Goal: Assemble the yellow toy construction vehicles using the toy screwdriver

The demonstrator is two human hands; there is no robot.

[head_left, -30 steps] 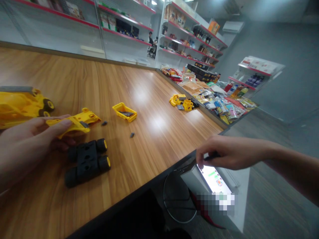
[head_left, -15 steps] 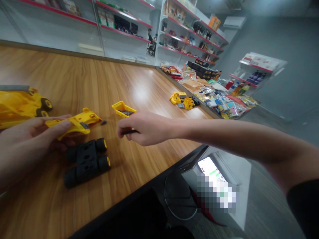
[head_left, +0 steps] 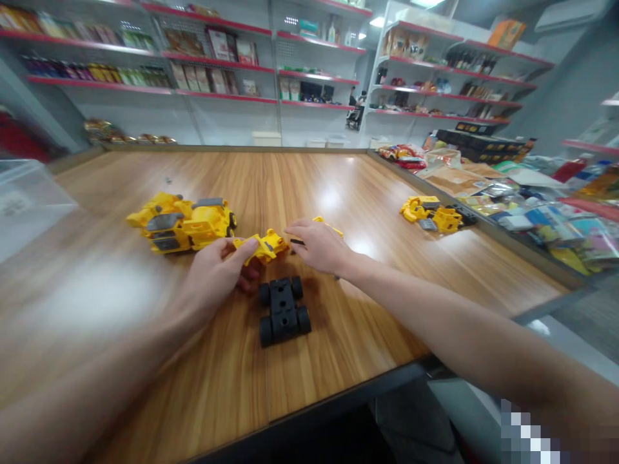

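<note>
Between the thumb and fingers of my left hand (head_left: pixel 213 272) is a yellow toy truck body part (head_left: pixel 271 246), raised a little above the table. My right hand (head_left: pixel 322 246) is closed on a thin black piece (head_left: pixel 297 241), whose kind I cannot make out, close to that part's right end. Just below my hands, a black toy chassis (head_left: pixel 283 310) with wheels rests on the wood. An assembled yellow toy truck (head_left: pixel 206 224) stands beyond my left hand. Mostly hidden behind my right hand is a yellow toy truck bed (head_left: pixel 333 227).
More yellow and dark toy parts (head_left: pixel 435 214) lie at the right, by the raised table edge (head_left: pixel 483 235). Packaged goods (head_left: pixel 527 206) are heaped beyond it. A clear plastic bin (head_left: pixel 29 200) stands at the left. Stocked shelves (head_left: pixel 217 64) line the back.
The camera view has swung left, so everything appears further right. My right hand has come closer to the yellow body part, which my left hand still holds.
</note>
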